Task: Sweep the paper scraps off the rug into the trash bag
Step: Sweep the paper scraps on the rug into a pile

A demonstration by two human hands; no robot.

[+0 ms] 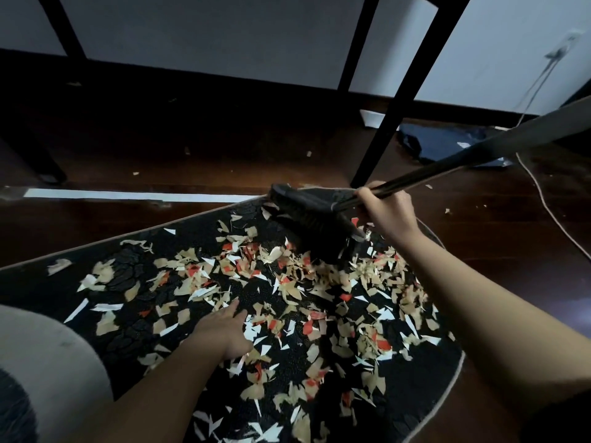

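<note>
A black rug lies on the dark wooden floor, strewn with several tan, white and red paper scraps. My right hand grips the handle of a black broom just above its head. The bristles rest on the rug's far edge among the scraps. My left hand lies flat on the rug with straight fingers, touching scraps. A dark blue trash bag lies on the floor at the back right, beyond the rug.
Black table legs stand just behind the broom head. A thin cord runs across the floor at right. A strip of white tape lies on the floor beyond the rug. A few stray scraps dot the floor.
</note>
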